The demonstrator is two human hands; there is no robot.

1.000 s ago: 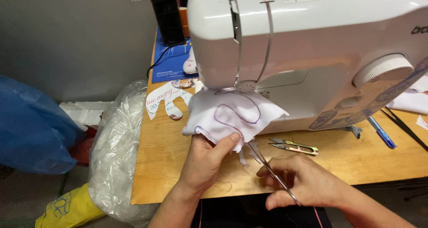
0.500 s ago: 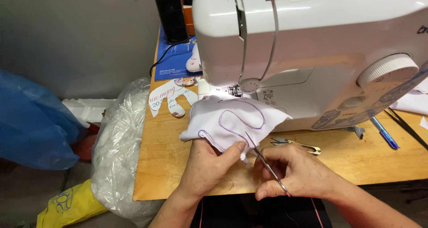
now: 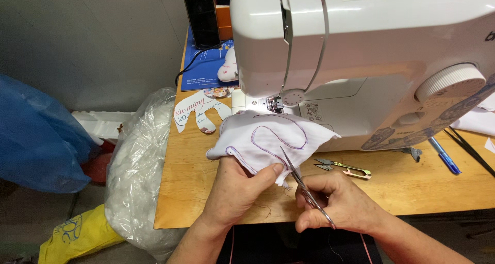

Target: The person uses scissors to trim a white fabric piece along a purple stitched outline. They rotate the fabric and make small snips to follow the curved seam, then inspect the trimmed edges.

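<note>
Scissors [image 3: 304, 189] now nearer purple-stitched white cloth [image 3: 268, 140]

i see my hands [image 3: 289, 202] working at the front edge of the worktop [image 3: 185, 192], hemmed in by the sewing machine [image 3: 361, 63] right behind. bare wood lies open to the left of the white cloth [image 3: 268, 140], up to a paper cutout [image 3: 198, 112]. to the right, thread snips [image 3: 343, 167] lie just beside my right hand [image 3: 335, 204]; beyond them the wood is bare as far as a blue pen [image 3: 443, 155]. a clear plastic bag [image 3: 136, 176] presses against the left edge.
</note>
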